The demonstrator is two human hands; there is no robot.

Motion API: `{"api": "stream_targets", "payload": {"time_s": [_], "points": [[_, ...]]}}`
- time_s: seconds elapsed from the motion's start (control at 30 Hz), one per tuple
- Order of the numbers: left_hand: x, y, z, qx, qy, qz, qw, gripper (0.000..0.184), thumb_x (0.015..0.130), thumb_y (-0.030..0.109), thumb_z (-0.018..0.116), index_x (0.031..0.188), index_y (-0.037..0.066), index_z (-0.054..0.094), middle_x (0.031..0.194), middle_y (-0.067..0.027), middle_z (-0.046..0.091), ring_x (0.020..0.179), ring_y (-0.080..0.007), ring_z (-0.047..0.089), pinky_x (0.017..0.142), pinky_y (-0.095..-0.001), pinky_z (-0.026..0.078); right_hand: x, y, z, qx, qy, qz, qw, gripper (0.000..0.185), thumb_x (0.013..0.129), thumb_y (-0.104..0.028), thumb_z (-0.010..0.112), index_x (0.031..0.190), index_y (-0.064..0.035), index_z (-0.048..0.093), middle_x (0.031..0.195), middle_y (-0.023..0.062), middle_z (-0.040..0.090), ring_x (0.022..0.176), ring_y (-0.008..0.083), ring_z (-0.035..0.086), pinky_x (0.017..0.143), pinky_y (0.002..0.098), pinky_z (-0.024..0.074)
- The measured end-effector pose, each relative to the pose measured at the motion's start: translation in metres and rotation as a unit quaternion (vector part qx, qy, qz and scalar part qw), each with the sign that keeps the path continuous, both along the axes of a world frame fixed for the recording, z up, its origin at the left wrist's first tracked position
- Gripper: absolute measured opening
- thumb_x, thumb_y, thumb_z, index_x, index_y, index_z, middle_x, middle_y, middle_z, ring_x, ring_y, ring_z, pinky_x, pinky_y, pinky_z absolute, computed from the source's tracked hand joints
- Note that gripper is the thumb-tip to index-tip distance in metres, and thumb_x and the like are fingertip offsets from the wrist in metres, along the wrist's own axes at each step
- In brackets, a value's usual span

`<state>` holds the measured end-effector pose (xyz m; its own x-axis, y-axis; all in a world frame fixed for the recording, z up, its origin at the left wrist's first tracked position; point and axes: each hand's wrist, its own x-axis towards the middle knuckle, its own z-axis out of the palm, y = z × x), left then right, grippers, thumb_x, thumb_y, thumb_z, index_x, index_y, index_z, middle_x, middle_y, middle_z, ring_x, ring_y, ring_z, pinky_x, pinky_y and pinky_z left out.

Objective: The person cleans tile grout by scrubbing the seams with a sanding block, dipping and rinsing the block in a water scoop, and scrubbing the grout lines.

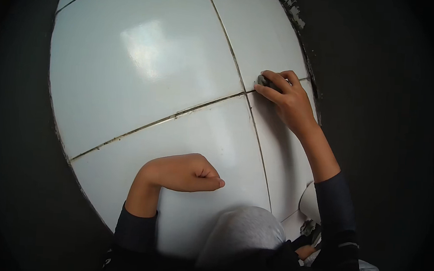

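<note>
My right hand (289, 97) is closed round a small dark grey object (264, 81), which looks like a crumpled pad and is partly hidden by the fingers. It presses on the white tiles (182, 49) just right of where two dark grout lines cross. Lower left, my left hand (190, 173) is curled into a fist above the tiles, with nothing seen in it.
Dark ground (378, 95) borders the tiled surface on both sides. A light grey rounded cloth shape (246, 231) is at the bottom centre, near my body. At the lower right are white objects (310, 203) and a crumpled grey item (309, 227).
</note>
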<state>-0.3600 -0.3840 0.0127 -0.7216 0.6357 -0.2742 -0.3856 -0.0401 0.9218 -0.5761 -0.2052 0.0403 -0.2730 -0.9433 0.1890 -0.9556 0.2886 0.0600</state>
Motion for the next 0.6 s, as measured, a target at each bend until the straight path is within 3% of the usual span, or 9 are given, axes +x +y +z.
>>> {"api": "stream_targets", "payload": {"time_s": [0.2, 0.43, 0.5, 0.6], "points": [[-0.002, 0.002, 0.002, -0.016, 0.002, -0.002, 1.0, 0.049, 0.097, 0.019, 0.051, 0.055, 0.008, 0.028, 0.051, 0.0059, 0.024, 0.049, -0.0068, 0.019, 0.045, -0.0275, 0.023, 0.019, -0.015, 0.0, -0.001, -0.02, 0.054, 0.998, 0.026, 0.075, -0.004, 0.066, 0.096, -0.0177, 0.071, 0.114, -0.0013, 0.062, 0.096, 0.0241, 0.057, 0.065, 0.0302, 0.0586], [0.0, -0.002, 0.004, -0.008, 0.008, 0.005, 1.0, 0.049, 0.097, 0.019, 0.051, 0.055, 0.009, 0.028, 0.051, 0.0057, 0.023, 0.05, -0.0073, 0.018, 0.045, -0.0277, 0.022, -0.028, 0.019, 0.005, 0.017, 0.01, -0.049, 0.999, 0.035, 0.07, 0.006, 0.066, 0.096, -0.0167, 0.072, 0.113, -0.0001, 0.063, 0.094, 0.0246, 0.057, 0.077, 0.0331, 0.0572], [-0.001, -0.001, 0.001, -0.007, 0.01, 0.006, 1.0, 0.049, 0.097, 0.019, 0.051, 0.055, 0.008, 0.028, 0.051, 0.0056, 0.023, 0.05, -0.0075, 0.018, 0.045, -0.0277, 0.022, -0.033, 0.025, 0.0, 0.021, 0.015, -0.055, 0.998, 0.034, 0.07, 0.007, 0.065, 0.095, -0.0157, 0.072, 0.114, 0.0003, 0.064, 0.097, 0.0248, 0.057, 0.074, 0.0328, 0.058], [-0.001, 0.002, -0.001, -0.002, 0.011, -0.002, 1.0, 0.049, 0.097, 0.022, 0.05, 0.056, 0.008, 0.027, 0.051, 0.0049, 0.023, 0.05, -0.0083, 0.019, 0.045, -0.0282, 0.023, -0.005, 0.004, 0.002, 0.019, -0.005, 0.026, 0.999, 0.028, 0.075, 0.001, 0.064, 0.096, -0.0163, 0.069, 0.116, -0.0024, 0.062, 0.102, 0.0241, 0.057, 0.068, 0.0303, 0.0591]]}}
